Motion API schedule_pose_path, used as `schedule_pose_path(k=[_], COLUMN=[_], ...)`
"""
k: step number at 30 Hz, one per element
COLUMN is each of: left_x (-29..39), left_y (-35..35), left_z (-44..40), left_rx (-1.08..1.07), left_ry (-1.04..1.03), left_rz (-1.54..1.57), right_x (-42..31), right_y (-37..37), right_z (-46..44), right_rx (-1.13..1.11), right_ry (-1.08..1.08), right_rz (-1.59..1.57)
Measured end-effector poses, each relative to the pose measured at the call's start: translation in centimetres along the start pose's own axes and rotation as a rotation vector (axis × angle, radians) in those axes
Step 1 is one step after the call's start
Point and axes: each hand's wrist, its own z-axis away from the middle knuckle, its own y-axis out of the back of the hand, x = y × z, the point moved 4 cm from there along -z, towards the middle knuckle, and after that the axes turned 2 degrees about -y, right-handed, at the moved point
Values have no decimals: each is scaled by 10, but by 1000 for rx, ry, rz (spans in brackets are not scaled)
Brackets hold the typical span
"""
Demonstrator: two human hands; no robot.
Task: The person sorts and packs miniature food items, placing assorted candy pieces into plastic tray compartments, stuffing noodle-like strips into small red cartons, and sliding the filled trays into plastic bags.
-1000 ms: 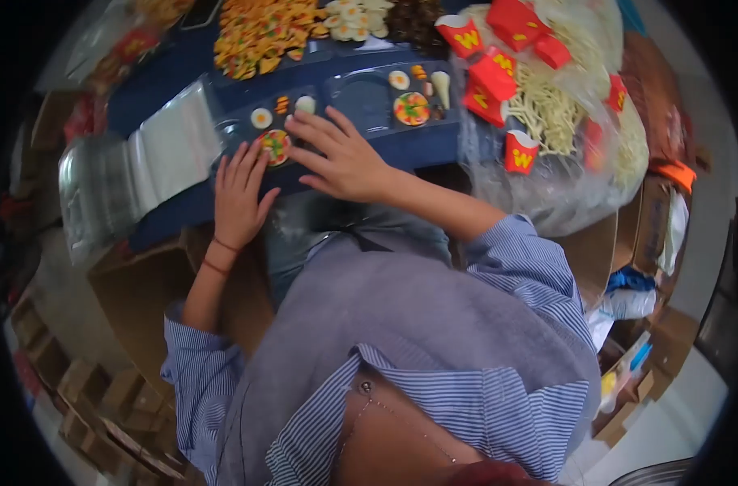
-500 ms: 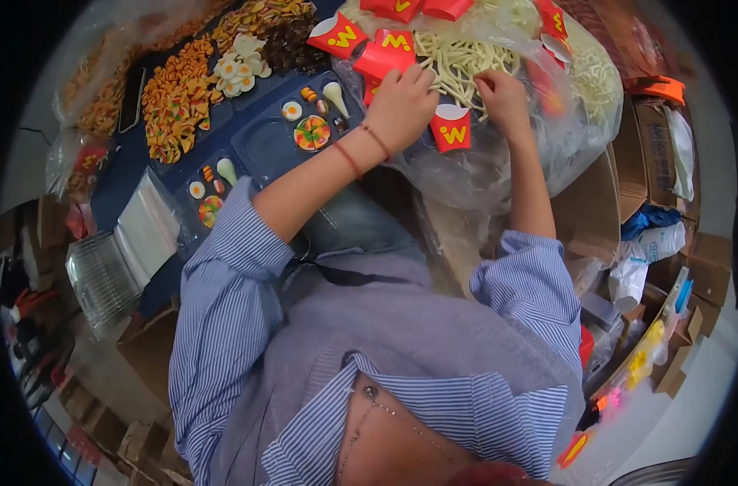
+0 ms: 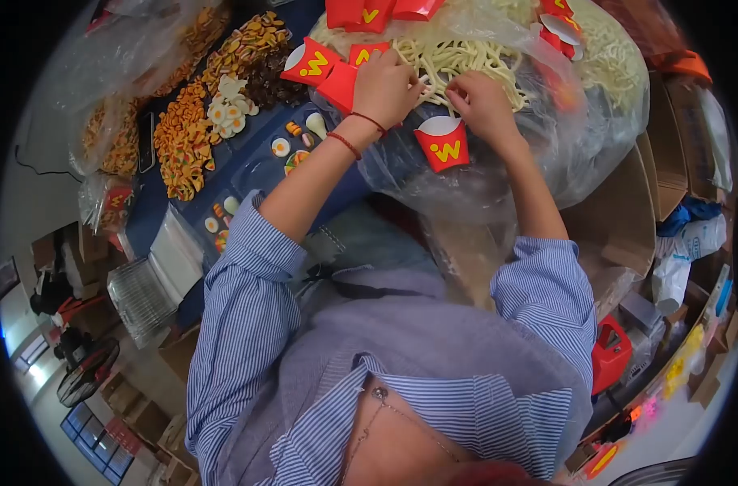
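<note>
My left hand (image 3: pixel 385 86) is closed at the near edge of a pile of pale fry-shaped strips (image 3: pixel 458 61), and a pale strip shows at its fingertips. My right hand (image 3: pixel 484 105) is also closed, thumb and forefinger together over the same pile; what they pinch is too small to make out. Below and between the hands stands a small red fry carton (image 3: pixel 443 146) with a yellow mark and a white inner face, its mouth towards the pile. More red cartons (image 3: pixel 311 61) lie beside my left hand, partly covered by it.
Clear plastic (image 3: pixel 547 162) spreads under the pile. At left, a blue surface holds orange miniature food pieces (image 3: pixel 183 146), white egg pieces (image 3: pixel 230 109), dark pieces (image 3: pixel 281 81), a phone (image 3: pixel 147 142) and clear plastic sleeves (image 3: pixel 154 279). Cardboard boxes (image 3: pixel 620 211) stand at right.
The view has shifted. My left hand has moved slightly, and a pale strip now shows at its fingertips. My right hand has come closer to the left one, above the front carton.
</note>
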Motion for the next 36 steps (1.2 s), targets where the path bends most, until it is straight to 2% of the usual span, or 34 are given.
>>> schedule_pose_path(k=[2,4,7,12,14,18,20,21,22,23,24,25,27,28,30,31,33,34,36], left_x=[3,11,19,8,6,0,-9,-14,-16,-16,-16,-16,-2,12,26,30,32,33,24], left_y=[-2,-15,-23,-28,-27,-21,-11,-1,7,13,17,19,4,6,5,-1,-1,10,16], left_z=[-6,-11,-13,-17,-20,-28,-30,-31,-32,-36,-39,-40,-43,-47,-51,-52,-51,-48,-40], left_rx=[62,-56,-49,-149,-174,-186,-170,-131,-92,-93,-103,-113,-140,-169,-197,-207,-218,-279,-343], left_ry=[36,101,158,225,256,277,280,294,308,308,353,398,387,371,329,257,187,146,102], left_rz=[26,-37,-188,-147,-139,-82,-17,138,295,296,416,537,602,664,547,552,558,590,621], right_x=[4,5,4,-5,-4,-4,-2,2,13,23,24,20,8,9,1,-3,-2,14,58], right_y=[-3,-1,5,5,-11,-18,-9,-4,4,8,11,11,1,-3,-18,-18,-20,-22,-21], right_z=[-5,-5,-1,3,0,-11,-12,-13,-14,-12,-10,-10,-11,-11,-12,-14,-13,-11,-7], right_rx=[99,99,95,23,-63,-49,-178,-177,-132,-85,-33,-34,39,39,-79,-81,123,123,127], right_ry=[4,-16,-34,-29,41,133,-17,-16,-193,-370,-461,-462,-541,-542,-542,-544,-742,-744,-591], right_rz=[41,98,164,86,199,324,197,198,-18,-234,-525,-523,-1164,-1162,-1786,-1781,-1718,-1717,-1420])
